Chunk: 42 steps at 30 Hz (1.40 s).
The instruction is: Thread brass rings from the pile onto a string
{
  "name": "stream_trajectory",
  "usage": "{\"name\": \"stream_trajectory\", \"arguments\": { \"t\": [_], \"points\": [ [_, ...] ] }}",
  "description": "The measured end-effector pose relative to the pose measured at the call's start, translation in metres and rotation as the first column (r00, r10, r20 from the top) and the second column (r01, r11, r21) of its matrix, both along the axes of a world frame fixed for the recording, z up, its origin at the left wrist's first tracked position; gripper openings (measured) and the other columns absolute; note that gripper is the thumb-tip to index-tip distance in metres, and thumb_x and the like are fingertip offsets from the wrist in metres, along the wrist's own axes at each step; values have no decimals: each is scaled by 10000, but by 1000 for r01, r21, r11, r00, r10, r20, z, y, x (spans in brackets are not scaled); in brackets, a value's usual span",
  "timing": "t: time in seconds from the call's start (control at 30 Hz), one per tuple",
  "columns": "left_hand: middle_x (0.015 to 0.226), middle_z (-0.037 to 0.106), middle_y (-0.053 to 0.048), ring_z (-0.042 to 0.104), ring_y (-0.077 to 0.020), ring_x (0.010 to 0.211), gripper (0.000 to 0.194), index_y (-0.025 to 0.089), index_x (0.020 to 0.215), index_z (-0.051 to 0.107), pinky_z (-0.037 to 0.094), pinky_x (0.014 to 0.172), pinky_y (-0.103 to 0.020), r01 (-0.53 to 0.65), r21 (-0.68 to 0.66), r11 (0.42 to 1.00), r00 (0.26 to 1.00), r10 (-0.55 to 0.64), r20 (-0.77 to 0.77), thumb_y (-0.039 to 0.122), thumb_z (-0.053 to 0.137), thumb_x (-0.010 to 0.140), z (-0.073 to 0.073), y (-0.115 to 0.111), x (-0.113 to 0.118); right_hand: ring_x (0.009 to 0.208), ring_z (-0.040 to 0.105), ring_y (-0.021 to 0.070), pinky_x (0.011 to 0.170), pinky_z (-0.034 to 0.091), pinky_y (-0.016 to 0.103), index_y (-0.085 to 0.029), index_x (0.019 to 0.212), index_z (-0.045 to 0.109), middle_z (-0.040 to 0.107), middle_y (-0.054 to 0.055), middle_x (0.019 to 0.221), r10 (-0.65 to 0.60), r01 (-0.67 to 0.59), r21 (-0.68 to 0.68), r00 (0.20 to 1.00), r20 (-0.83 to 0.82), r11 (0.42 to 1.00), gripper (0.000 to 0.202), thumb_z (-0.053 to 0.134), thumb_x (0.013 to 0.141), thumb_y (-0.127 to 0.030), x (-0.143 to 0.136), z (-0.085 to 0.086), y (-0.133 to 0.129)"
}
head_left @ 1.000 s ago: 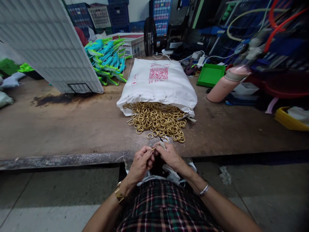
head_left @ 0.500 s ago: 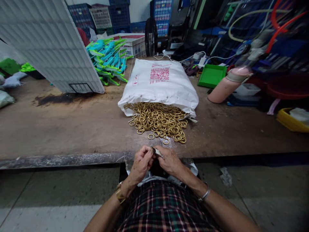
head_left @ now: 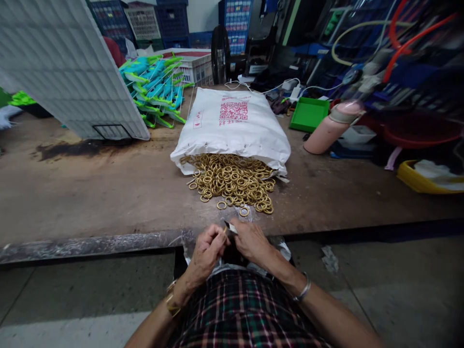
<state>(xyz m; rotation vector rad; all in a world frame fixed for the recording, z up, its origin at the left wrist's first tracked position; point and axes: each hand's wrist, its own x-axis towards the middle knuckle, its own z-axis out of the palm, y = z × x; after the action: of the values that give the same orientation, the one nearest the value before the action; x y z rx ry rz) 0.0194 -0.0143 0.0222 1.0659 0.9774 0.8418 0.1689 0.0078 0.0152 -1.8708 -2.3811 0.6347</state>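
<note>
At the table's front edge my left hand (head_left: 208,249) is closed in a pinch on a gold-coloured ring (head_left: 225,230), of which only a small part shows. Close by, my right hand (head_left: 253,241) is closed around a small knife (head_left: 232,228) with a dark tip and a pale, wrapped-looking body. The knife's tip is right by the ring; whether they touch I cannot tell. Just beyond my hands, a heap of gold rings (head_left: 234,181) spills from the mouth of a white woven sack (head_left: 203,121) lying on its side.
On the wooden table (head_left: 119,193) stand a leaning grey ribbed panel (head_left: 83,72), a pile of green and blue plastic pieces (head_left: 155,87), a green tray (head_left: 309,114), a pink bottle (head_left: 328,130) and a yellow tray (head_left: 416,179). A dark fan (head_left: 220,55) is at the back.
My hands have drawn slightly apart, and a bit of the ring now shows between them. The whole view has shifted, so the table's things appear slightly farther left.
</note>
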Motion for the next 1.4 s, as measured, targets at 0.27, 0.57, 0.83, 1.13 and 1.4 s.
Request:
{"name": "stream_trajectory", "arguments": {
  "t": [0.27,0.57,0.83,1.13,1.4],
  "points": [
    [588,503,17,337,-36,399,287,142,720,505,228,352,-162,45,-311,949,935,70,348,419,525,794,5,1,7,715,597,169,586,295,247,-177,1018,510,660,67,843,-350,340,169,936,33,925,212,429,827,-218,24,-7,9],
    [710,581,-2,460,-57,448,261,185,937,493,241,352,-145,31,-474,880,881,200,429,253,616,718,-4,12,3,703,603,166,564,275,248,-210,975,499,658,46,820,-380,363,176,922,70,915,172,450,841,-305,21,-6,17],
    [751,585,-30,556,-103,627,234,145,693,486,297,406,-150,26,-492,870,853,237,464,271,680,661,-8,16,4,672,539,145,575,277,237,-190,873,533,616,33,781,-295,326,255,943,-152,910,121,466,773,-205,23,-14,14],
    [589,498,44,426,-68,482,217,162,922,573,350,492,-191,-135,245,960,967,181,-177,265,576,731,-6,16,7,561,435,97,535,336,205,-183,742,525,498,-44,606,-355,338,-173,610,-708,925,103,478,691,-259,2,-5,14],
    [723,607,-27,510,-111,644,160,147,800,598,390,623,-224,11,404,915,963,98,-249,259,484,807,-15,16,4,331,224,31,345,154,177,-184,757,501,408,-98,481,-640,196,-610,288,-713,768,187,511,686,-357,-9,0,7]
  ]
}}
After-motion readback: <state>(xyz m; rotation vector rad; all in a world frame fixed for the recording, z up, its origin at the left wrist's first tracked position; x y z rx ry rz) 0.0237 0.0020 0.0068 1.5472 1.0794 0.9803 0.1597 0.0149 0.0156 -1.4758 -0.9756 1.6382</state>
